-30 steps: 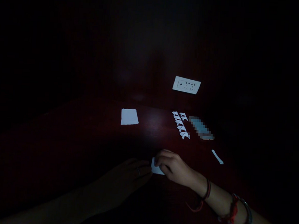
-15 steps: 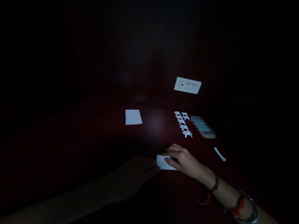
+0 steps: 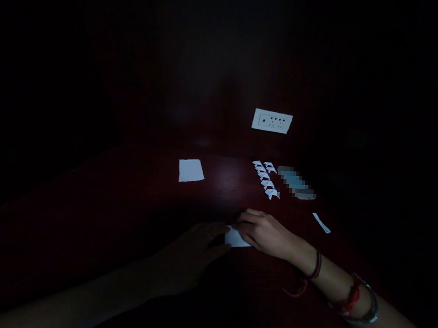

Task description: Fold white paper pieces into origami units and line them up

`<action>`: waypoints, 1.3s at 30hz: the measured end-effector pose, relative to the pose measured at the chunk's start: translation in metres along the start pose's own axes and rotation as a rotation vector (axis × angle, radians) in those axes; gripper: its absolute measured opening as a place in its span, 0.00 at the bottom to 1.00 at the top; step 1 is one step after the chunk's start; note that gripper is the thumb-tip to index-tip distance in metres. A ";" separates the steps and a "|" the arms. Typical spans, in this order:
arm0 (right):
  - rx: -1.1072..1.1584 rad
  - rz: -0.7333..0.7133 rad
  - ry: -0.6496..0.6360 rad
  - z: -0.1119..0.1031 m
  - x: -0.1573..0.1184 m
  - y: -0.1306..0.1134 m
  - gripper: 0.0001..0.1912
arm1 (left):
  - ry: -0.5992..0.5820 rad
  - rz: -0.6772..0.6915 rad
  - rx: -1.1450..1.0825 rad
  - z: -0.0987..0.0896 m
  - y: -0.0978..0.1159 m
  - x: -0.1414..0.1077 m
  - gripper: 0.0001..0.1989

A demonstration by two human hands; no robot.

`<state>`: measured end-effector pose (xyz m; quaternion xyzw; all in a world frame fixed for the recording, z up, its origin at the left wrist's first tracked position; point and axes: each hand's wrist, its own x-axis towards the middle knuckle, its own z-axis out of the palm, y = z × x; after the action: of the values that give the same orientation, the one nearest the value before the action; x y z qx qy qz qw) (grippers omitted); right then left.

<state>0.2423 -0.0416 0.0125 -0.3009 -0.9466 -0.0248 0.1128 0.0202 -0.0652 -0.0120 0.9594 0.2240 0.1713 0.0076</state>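
Observation:
A small white sheet of paper [image 3: 239, 238] lies on the dark red table in front of me, partly covered by my hands. My left hand [image 3: 207, 240], in deep shadow, is at its left edge. Its thumb and forefinger are spread apart, with the tips at the paper's upper and lower left corners. My right hand [image 3: 263, 231] lies over the paper's right side. Its fingers are bent and pressed together on the upper edge, and its thumb is mostly hidden. Bracelets [image 3: 355, 298] circle the right wrist and forearm.
A stack of white paper squares [image 3: 191, 170] lies at the back left. Several folded paper pieces [image 3: 264, 177] form two rows, beside a blurred-out phone [image 3: 295, 182]. A white paper strip [image 3: 321, 222] lies right of my hand. A socket plate [image 3: 272, 121] is on the wall.
My left thumb and forefinger have spread apart from a closed position at the paper's lower left corner. My right fingers have drawn in along the upper edge. The view has shifted slightly.

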 end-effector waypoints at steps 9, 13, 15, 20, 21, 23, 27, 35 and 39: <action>0.048 -0.042 0.025 0.002 -0.004 0.006 0.13 | -0.035 -0.035 0.042 0.007 -0.007 -0.007 0.28; 0.031 -0.037 0.018 0.002 -0.004 0.005 0.13 | -0.021 -0.038 0.069 0.009 -0.007 -0.007 0.28; 0.023 -0.041 0.007 0.002 -0.004 0.005 0.14 | -0.042 -0.035 0.079 0.005 -0.007 -0.005 0.27; 0.013 -0.055 0.000 0.003 -0.004 0.007 0.16 | -0.060 0.010 0.081 -0.009 -0.006 0.003 0.24; 0.012 -0.054 0.002 0.003 -0.004 0.007 0.16 | -0.064 0.014 0.079 -0.011 -0.007 0.005 0.24; 0.012 -0.054 0.003 0.003 -0.004 0.007 0.16 | -0.077 0.009 0.073 -0.013 -0.007 0.006 0.23; 0.004 -0.057 -0.018 0.001 -0.002 0.008 0.15 | -0.101 -0.009 0.075 -0.011 -0.006 0.009 0.22; -0.046 -0.087 -0.045 -0.008 0.001 0.007 0.12 | -0.092 -0.041 0.097 -0.011 0.001 0.016 0.17; -0.047 -0.102 -0.048 -0.013 -0.002 0.010 0.12 | -0.098 -0.042 0.116 -0.012 0.004 0.018 0.15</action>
<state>0.2524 -0.0364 0.0248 -0.2556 -0.9623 -0.0454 0.0816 0.0332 -0.0618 0.0059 0.9605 0.2529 0.1106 -0.0337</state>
